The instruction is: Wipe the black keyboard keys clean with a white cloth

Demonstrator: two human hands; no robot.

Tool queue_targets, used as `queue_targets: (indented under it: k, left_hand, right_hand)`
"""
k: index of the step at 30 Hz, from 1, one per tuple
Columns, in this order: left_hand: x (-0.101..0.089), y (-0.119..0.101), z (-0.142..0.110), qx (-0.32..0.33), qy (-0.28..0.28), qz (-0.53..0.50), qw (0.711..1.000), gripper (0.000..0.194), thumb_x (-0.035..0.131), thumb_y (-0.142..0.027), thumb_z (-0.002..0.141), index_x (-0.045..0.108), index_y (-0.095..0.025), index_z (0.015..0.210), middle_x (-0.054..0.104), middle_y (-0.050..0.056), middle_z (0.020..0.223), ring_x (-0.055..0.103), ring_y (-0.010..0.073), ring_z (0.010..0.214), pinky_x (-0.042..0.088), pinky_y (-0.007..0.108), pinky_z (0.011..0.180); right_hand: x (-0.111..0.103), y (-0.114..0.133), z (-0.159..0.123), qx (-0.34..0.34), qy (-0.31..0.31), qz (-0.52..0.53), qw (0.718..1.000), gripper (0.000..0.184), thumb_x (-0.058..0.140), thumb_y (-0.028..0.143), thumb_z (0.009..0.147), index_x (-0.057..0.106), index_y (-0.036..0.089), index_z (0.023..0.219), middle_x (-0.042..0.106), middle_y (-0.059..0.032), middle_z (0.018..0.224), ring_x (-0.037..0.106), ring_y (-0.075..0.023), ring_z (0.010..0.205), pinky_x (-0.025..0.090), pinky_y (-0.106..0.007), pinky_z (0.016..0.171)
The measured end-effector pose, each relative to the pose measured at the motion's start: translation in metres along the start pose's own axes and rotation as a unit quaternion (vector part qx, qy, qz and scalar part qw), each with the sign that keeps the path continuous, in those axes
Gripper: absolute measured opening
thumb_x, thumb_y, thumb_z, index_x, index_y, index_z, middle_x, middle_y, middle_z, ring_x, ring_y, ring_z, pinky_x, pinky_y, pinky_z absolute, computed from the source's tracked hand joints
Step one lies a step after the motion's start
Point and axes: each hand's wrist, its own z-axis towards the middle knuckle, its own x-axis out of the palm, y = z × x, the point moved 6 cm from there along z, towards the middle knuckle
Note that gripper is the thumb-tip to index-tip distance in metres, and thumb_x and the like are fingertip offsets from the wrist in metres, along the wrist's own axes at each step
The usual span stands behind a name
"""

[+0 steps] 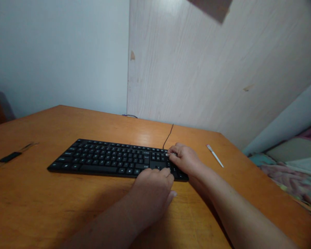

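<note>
Left fingers (158, 175), bunched, thumb apart, on the keyboard (101, 157); right fingers (176, 152), curled, pinch unclear, beyond; white stick (215, 156) right of both.

Keyboard (101, 157): right-end keys partly hidden by right hand (185, 159)
Brown shape (215, 7): cut off above
Fabric (290, 178): blurred, cut off right

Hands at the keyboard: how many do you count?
2: the left hand at the near edge of the keyboard, the right hand over its right end.
</note>
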Motion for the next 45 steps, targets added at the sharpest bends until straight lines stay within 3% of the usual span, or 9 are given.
queue_targets:
  k: [9, 13, 19, 27, 45]
  left_hand:
    - [0.001, 0.002, -0.002, -0.003, -0.002, -0.006, 1.0, 0.036, 0.055, -0.04, 0.088, 0.06, -0.021, 0.118, 0.065, 0.009, 0.12, 0.064, 0.0293, 0.101, 0.048, 0.047, 0.085]
    - [0.0, 0.003, -0.001, -0.001, 0.007, -0.012, 1.0, 0.036, 0.056, -0.04, 0.088, 0.06, -0.021, 0.118, 0.064, 0.009, 0.122, 0.063, 0.0296, 0.103, 0.048, 0.048, 0.086]
    - [0.001, 0.005, 0.001, 0.001, 0.015, -0.018, 1.0, 0.036, 0.058, -0.04, 0.086, 0.061, -0.021, 0.116, 0.064, 0.009, 0.123, 0.062, 0.0302, 0.105, 0.048, 0.049, 0.088]
    - [0.001, 0.005, -0.002, 0.004, 0.013, -0.02, 1.0, 0.037, 0.059, -0.042, 0.085, 0.061, -0.022, 0.116, 0.064, 0.009, 0.121, 0.063, 0.0291, 0.103, 0.047, 0.047, 0.087]
    - [-0.001, 0.005, 0.0, 0.007, 0.02, -0.022, 1.0, 0.04, 0.06, -0.043, 0.084, 0.06, -0.023, 0.119, 0.064, 0.009, 0.122, 0.063, 0.0287, 0.103, 0.043, 0.047, 0.089]
  right_hand:
    - [-0.014, -0.009, -0.001, 0.009, 0.001, 0.041, 0.999, 0.014, 0.055, 0.024, 0.085, 0.068, 0.02, 0.084, 0.062, -0.0032, 0.082, 0.055, -0.0155, 0.076, 0.038, -0.026, 0.067]
    - [-0.013, -0.002, -0.006, -0.016, 0.017, 0.064, 0.998, 0.013, 0.056, 0.023, 0.083, 0.068, 0.02, 0.085, 0.063, -0.0025, 0.082, 0.055, -0.0148, 0.074, 0.038, -0.025, 0.065]
    - [-0.007, 0.01, -0.009, -0.039, 0.058, 0.051, 0.996, 0.013, 0.057, 0.017, 0.079, 0.069, 0.021, 0.084, 0.062, -0.0015, 0.081, 0.054, -0.0141, 0.074, 0.036, -0.024, 0.064]
    - [-0.009, 0.018, -0.008, -0.04, 0.043, -0.019, 0.998, 0.012, 0.056, 0.021, 0.082, 0.068, 0.021, 0.083, 0.061, -0.0022, 0.079, 0.054, -0.0144, 0.074, 0.034, -0.025, 0.063]
    - [-0.009, 0.02, -0.009, -0.037, 0.044, -0.019, 0.998, 0.013, 0.055, 0.021, 0.084, 0.068, 0.021, 0.084, 0.061, -0.0029, 0.081, 0.053, -0.0151, 0.074, 0.032, -0.025, 0.062]
